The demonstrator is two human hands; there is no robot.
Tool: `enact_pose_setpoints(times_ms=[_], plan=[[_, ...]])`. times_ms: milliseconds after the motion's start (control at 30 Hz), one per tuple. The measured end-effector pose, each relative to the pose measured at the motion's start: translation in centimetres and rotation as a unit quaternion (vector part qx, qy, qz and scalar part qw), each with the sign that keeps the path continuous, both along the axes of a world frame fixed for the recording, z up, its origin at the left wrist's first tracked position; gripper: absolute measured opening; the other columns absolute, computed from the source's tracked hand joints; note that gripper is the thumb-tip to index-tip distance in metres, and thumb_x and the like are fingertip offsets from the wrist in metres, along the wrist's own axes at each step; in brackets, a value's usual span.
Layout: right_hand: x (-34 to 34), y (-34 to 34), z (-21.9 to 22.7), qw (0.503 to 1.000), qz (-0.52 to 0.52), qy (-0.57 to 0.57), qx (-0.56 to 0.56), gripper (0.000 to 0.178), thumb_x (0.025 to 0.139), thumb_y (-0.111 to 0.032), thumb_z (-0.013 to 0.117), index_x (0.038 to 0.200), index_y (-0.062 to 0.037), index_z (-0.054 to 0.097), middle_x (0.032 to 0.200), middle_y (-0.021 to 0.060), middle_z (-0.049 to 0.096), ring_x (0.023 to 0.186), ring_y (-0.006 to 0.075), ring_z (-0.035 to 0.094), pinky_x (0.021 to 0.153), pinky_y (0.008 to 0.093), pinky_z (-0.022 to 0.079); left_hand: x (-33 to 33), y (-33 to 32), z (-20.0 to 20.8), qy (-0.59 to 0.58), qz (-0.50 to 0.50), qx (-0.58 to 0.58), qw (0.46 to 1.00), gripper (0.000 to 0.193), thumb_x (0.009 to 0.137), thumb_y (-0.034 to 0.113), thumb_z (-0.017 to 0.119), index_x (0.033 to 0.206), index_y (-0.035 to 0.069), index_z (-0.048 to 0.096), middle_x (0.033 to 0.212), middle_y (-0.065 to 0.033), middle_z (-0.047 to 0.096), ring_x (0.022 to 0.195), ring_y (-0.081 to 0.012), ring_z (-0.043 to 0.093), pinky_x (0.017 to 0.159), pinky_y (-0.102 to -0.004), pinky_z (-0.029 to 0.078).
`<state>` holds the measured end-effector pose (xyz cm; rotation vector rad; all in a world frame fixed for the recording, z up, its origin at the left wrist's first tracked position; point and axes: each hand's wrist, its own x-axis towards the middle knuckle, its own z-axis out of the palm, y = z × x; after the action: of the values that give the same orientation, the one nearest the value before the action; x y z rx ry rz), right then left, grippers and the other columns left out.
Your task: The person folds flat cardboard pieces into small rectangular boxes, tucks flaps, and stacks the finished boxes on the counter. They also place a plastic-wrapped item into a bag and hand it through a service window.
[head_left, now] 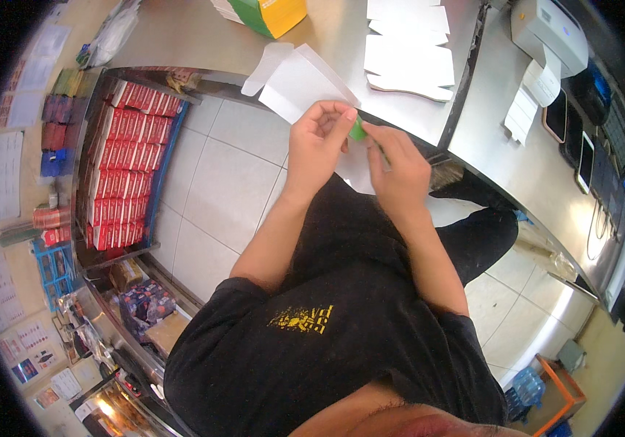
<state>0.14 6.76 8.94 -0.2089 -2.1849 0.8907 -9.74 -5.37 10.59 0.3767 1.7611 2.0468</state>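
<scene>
A part-folded carton (299, 86), white on the inside with a green outer face, is held over the front edge of the metal table. My left hand (321, 142) is closed on it, thumb and fingertips pressed at its near edge. My right hand (401, 166) pinches the same edge beside a small green flap (357, 130). White side panels reach out past my left fingers, and one more shows below, between my hands. Fingers hide part of the edge.
Flat white carton blanks (408, 62) lie stacked on the metal table (334, 29); a green and yellow box (274, 13) stands left of them. At right are a label printer (551, 35) and phones (584, 162). Red boxes (126, 164) fill a shelf at left.
</scene>
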Motion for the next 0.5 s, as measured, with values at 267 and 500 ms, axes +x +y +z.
enact_pose_setpoints(times_ms=[267, 500], plan=[[0.3, 0.5, -0.4, 0.934, -0.02, 0.0, -0.358, 0.015, 0.095, -0.012, 0.074, 0.092, 0.0016, 0.068, 0.102, 0.0129, 0.076, 0.089, 0.019, 0.075, 0.076, 0.0339, 0.062, 3.4, -1.4, -3.4, 0.084, -0.075, -0.028, 0.993, 0.028, 0.101, 0.01, 0.067, 0.125, -0.005, 0.064, 0.109, -0.0127, 0.072, 0.093, -0.0229, 0.071, 0.076, -0.0365, 0.059], [1.3, 0.8, 1.4, 0.919, 0.078, -0.027, -0.386, 0.012, 0.097, -0.01, 0.072, 0.095, 0.0023, 0.071, 0.128, 0.0153, 0.067, 0.108, 0.0189, 0.069, 0.088, 0.0363, 0.062, 3.5, -0.7, -1.9, 0.01, -0.057, 0.0, 0.998, 0.026, 0.106, 0.012, 0.061, 0.124, -0.006, 0.065, 0.115, -0.0132, 0.07, 0.095, -0.022, 0.071, 0.075, -0.0361, 0.064]])
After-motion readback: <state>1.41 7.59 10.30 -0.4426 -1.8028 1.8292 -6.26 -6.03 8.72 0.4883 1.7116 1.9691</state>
